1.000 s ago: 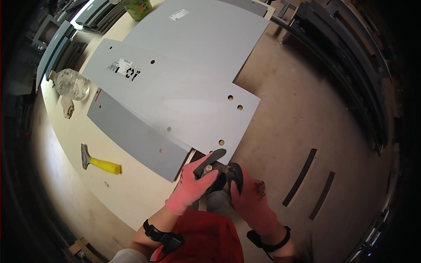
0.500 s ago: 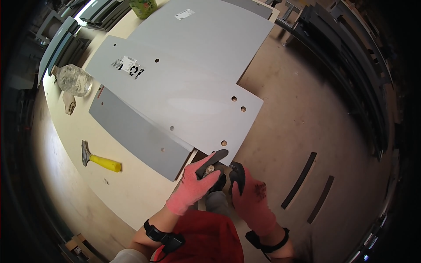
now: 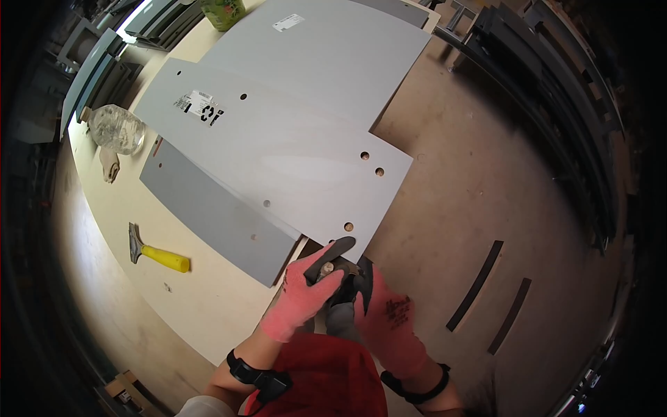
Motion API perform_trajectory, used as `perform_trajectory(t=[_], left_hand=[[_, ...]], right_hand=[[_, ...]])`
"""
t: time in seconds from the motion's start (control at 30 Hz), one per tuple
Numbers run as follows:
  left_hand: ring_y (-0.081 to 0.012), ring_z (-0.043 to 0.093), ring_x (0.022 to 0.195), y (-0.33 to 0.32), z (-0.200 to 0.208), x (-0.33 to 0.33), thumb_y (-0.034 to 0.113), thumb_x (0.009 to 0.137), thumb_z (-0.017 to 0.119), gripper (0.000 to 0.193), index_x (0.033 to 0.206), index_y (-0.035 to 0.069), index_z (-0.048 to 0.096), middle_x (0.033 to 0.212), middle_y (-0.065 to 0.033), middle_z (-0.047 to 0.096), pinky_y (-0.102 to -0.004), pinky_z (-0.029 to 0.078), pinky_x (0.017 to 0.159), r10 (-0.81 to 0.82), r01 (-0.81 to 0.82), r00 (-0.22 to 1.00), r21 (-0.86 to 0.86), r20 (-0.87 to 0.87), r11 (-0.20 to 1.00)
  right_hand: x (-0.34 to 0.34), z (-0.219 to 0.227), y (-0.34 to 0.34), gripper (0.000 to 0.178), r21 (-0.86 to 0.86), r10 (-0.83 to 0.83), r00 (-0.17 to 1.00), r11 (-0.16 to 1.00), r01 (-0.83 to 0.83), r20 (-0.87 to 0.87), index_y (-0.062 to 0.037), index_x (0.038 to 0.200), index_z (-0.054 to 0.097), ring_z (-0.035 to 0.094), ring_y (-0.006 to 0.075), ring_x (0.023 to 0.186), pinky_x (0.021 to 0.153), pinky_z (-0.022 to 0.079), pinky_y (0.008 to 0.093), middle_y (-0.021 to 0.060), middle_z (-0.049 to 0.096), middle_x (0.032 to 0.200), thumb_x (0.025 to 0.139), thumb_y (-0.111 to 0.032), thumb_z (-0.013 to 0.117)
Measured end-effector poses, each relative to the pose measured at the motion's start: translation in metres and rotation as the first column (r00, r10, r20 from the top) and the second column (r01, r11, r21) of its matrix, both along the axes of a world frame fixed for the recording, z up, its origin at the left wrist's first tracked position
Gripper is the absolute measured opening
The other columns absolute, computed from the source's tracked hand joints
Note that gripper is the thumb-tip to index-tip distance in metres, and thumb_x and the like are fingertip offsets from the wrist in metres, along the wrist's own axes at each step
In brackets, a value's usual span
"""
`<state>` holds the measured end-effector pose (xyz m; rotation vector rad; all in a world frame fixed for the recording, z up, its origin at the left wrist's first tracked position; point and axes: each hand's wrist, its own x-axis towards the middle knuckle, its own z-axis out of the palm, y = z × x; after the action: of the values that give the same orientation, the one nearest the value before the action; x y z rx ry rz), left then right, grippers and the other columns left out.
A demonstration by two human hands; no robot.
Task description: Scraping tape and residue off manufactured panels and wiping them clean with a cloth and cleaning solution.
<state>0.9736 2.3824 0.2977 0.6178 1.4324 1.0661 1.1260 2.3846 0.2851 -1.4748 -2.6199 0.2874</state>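
Note:
A large light grey panel (image 3: 299,146) with several round holes lies across the table, its near corner at my hands. My left hand (image 3: 306,288), in a pink glove with black fingertips, is closed at the panel's near edge; one black finger lies over the edge. Between its thumb and forefinger shows a small round tan end (image 3: 326,268) of a thing whose kind I cannot make out. My right hand (image 3: 385,306), gloved alike, is curled just beside the corner, close to the left. Its fingertips, and what they hold, are mostly hidden.
A darker grey panel (image 3: 208,208) lies under the large one. On the table (image 3: 187,313) are a yellow-handled scraper (image 3: 160,256), a clear plastic bottle (image 3: 117,129) and a beige cloth (image 3: 109,165). Two dark strips (image 3: 476,286) lie on the floor; stacked panels (image 3: 549,104) stand right.
My right hand has moved left and slightly down, closer to my left hand. My left hand and the panel appear shifted slightly left; the left hand's grip looks the same.

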Motion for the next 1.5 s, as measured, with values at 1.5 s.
perform_trajectory(t=[1.5], left_hand=[[-0.0029,0.043,0.059,-0.076,0.011,0.007,-0.002,0.077,0.06,0.039,0.116,0.002,0.059,0.071,0.0039,0.051,-0.0173,0.036,0.053,0.543,-0.542,0.84,-0.066,-0.005,0.838]], right_hand=[[0.017,0.069,0.053,0.038,-0.77,-0.743,0.354,0.631,0.091,-0.567,0.0014,0.123,0.047,0.053,0.0124,0.052,0.051,0.042,0.0237,0.0151,0.063,0.085,0.088,-0.001,0.034]])
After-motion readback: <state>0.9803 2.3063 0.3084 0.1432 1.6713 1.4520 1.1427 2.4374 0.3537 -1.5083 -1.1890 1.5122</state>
